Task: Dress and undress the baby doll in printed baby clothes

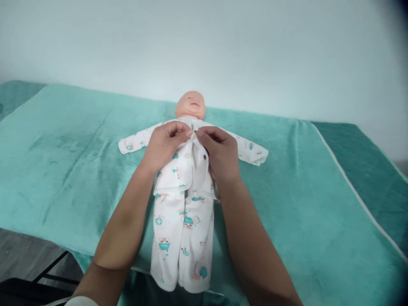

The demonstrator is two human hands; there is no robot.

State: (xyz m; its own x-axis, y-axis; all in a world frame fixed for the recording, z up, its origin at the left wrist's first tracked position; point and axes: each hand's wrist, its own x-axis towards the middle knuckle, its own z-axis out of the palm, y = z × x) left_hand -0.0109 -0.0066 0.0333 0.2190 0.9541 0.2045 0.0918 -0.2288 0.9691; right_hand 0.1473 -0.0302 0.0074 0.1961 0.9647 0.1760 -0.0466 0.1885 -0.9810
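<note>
A baby doll (191, 105) lies on its back, dressed in a white printed baby jacket (174, 170) and matching trousers (165, 238). Both sleeves stretch out to the sides. At the upper chest, my left hand (167, 142) pinches the jacket's left front edge between thumb and fingers. Close beside it, my right hand (221, 151) pinches the opposite front edge. The two edges come together near the fingertips, while below them the front hangs apart. A dark snap button (204, 157) shows on the right-hand flap. Whatever fastener lies between the fingertips is mostly hidden.
A teal plush cloth (79, 170) with a few creases covers the table. Darker teal fabric (360, 157) shows at the right end. A pale wall (204, 46) rises behind the table. At lower left are grey floor and a dark metal frame (52, 265).
</note>
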